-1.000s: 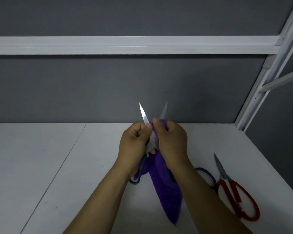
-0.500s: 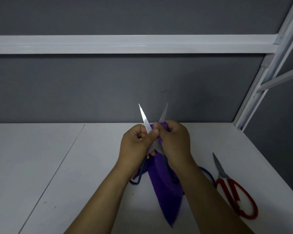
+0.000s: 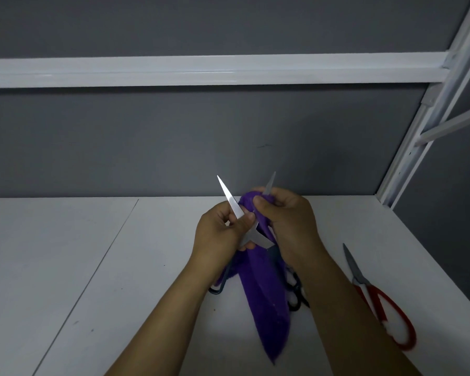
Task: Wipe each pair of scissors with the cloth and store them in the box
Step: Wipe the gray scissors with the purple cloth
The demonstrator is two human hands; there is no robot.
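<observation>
Up the far blade goes the right hand since a second ago, so the cloth now bunches near that blade's tip, and the blades stand a little wider apart.

From the head view, a white table with a thin seam down its left part runs back to a grey wall. A white rail crosses the wall, and a slanted white post rises at the right.

The scissors are held above the middle of the table, their bare steel blades open in a V and pointing up and away. The left hand grips them at the pivot, thumb laid on the near blade; a dark handle loop shows below its wrist. The right hand pinches the purple cloth round the other blade, of which only the tip shows. The rest of the cloth hangs down in a long point towards the table (whether it touches I cannot tell).

A red pair lies closed on the table at the right, well apart from the hands. Dark loops of another pair sit just beside the cloth, largely hidden by the right forearm.
</observation>
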